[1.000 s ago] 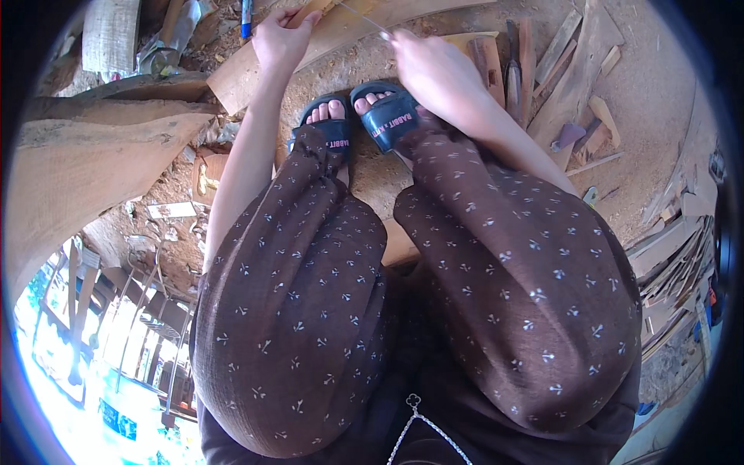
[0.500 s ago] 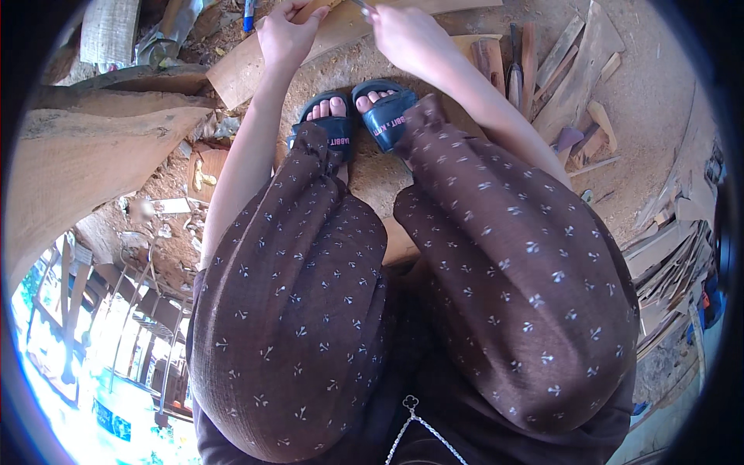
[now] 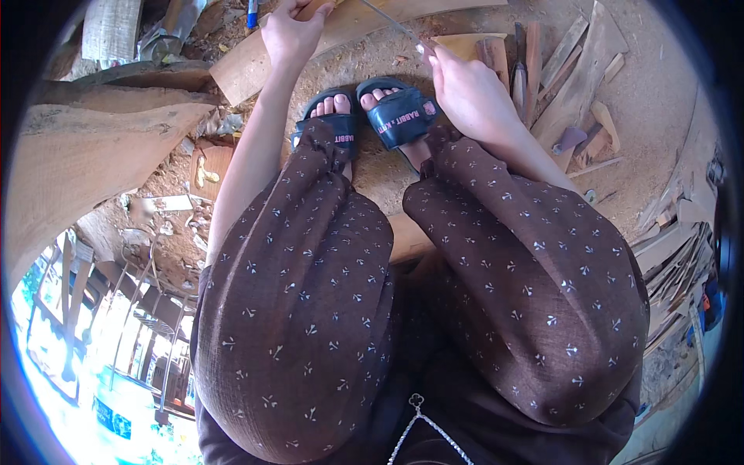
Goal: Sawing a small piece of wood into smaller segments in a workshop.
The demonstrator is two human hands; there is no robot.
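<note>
At the top edge, my left hand (image 3: 291,37) is closed on a small yellowish-brown wooden piece (image 3: 313,9), mostly cut off by the picture's edge. My right hand (image 3: 474,94) grips the near end of a thin grey metal tool (image 3: 394,23), which looks like a slim file. The tool slants up and left toward my left hand, and its far end is out of view. Under my hands, a broad curved board (image 3: 240,76) lies on the dirt ground, just beyond my sandalled feet.
Large wooden slabs (image 3: 85,163) stand at the left. To the right lie long-bladed hand tools (image 3: 518,85), board offcuts (image 3: 562,116) and a heap of thin wood strips (image 3: 670,271). A blue marker (image 3: 252,14) is at the top left. My knees fill the lower middle.
My right hand has drawn back toward me and to the right, bringing more of the metal tool into view. My left hand has barely moved.
</note>
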